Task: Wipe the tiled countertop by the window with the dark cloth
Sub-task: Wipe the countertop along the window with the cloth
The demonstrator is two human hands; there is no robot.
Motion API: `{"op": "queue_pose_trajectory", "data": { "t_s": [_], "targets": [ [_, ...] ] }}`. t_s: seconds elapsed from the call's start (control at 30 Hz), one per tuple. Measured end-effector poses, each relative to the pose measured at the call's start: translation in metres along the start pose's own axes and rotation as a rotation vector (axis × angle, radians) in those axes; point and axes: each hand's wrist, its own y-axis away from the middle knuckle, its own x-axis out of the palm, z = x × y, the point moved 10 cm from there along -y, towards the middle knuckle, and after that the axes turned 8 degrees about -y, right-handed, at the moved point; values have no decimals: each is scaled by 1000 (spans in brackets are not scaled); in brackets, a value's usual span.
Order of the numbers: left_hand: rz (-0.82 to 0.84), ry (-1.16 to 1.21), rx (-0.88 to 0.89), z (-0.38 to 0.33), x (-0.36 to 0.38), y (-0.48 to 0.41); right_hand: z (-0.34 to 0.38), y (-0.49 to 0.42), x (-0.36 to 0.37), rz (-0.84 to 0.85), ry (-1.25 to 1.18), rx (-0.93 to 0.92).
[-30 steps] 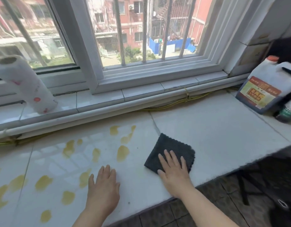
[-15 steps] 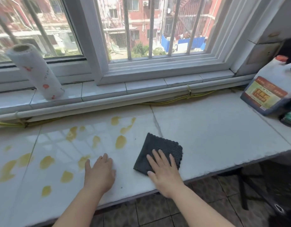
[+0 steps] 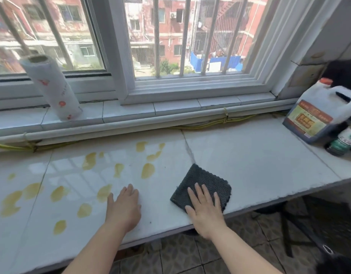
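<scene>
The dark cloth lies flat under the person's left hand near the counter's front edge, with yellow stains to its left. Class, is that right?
Not quite. The head view shows the right hand pressing the dark cloth; the left hand rests on bare tile.

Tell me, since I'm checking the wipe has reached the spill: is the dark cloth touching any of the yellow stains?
Apart. The head view shows bare white tile between the dark cloth and the nearest yellow stain; the right hand presses the cloth flat.
</scene>
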Motion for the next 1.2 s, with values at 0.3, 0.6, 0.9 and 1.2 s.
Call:
{"op": "queue_pose_trajectory", "data": {
  "t_s": [0.3, 0.6, 0.9, 1.2],
  "targets": [
    [-77, 153, 0, 73, -19, 20, 110, -12, 45, 60, -6, 64],
    [-52, 200, 25, 121, -29, 10, 52, -21, 12, -39, -123, 397],
    [-64, 173, -64, 145, -44, -7, 178, -113, 19, 67, -33, 39],
    [-31, 202, -143, 144, -51, -43, 93, -181, -21, 50, -50, 191]
  ]
}}
